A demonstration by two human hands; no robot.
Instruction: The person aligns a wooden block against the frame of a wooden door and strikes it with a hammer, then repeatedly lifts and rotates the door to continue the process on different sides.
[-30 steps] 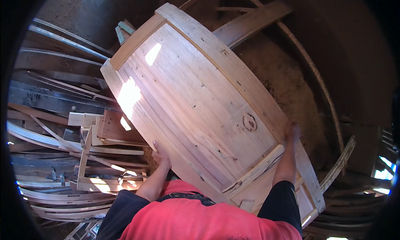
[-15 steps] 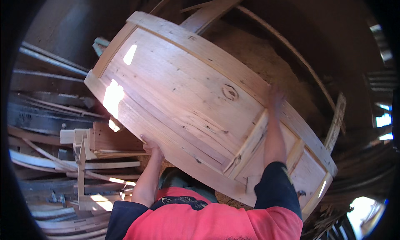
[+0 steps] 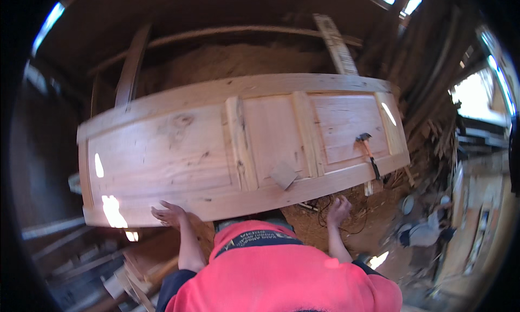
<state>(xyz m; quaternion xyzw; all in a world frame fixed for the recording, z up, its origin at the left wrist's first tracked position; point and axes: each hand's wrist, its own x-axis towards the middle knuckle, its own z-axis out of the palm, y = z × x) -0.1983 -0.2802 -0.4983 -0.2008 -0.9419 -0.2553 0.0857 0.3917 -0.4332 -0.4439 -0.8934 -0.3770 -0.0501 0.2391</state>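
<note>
A pale wooden door (image 3: 238,149) is seen lying flat and wide across the view. At its near edge the left hand (image 3: 170,214) is spread open, fingers released, under the door's left part. Further right, the right hand (image 3: 339,210) is loosely curled, gripping nothing, just below that edge. A hammer (image 3: 367,150) rests on the door's right panel.

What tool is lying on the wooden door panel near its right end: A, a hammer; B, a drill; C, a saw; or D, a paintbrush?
A: a hammer with a dark head and a dark handle lies on the right panel of the wooden door, while the left hand and right hand are at the door's near edge.
</note>
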